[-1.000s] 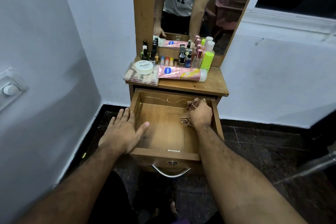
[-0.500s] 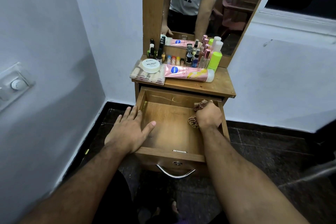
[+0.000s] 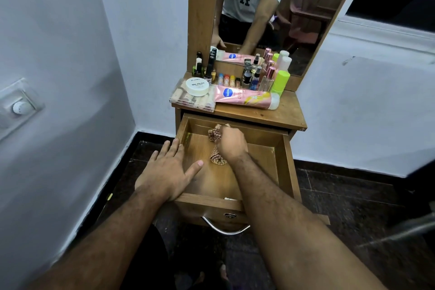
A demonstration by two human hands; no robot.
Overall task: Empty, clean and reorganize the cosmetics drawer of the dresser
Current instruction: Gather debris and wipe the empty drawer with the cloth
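Observation:
The wooden drawer of the dresser stands pulled out, with nothing inside but a patterned brown cloth. My right hand is shut on that cloth and presses it on the drawer floor near the back, left of centre. My left hand lies flat, fingers spread, on the drawer's left wall and front corner. Cosmetics stand on the dresser top: a pink lotion tube, a white nail polish remover jar, a clear case, a green bottle and several small bottles.
A mirror rises behind the dresser top and reflects a person's torso. White walls close in at left and right, with a switch plate on the left wall. The floor is dark tile. A metal handle hangs on the drawer front.
My right hand has slid the cloth from the drawer's right rear corner leftwards across the floor of the drawer. My left hand has stayed on the left wall.

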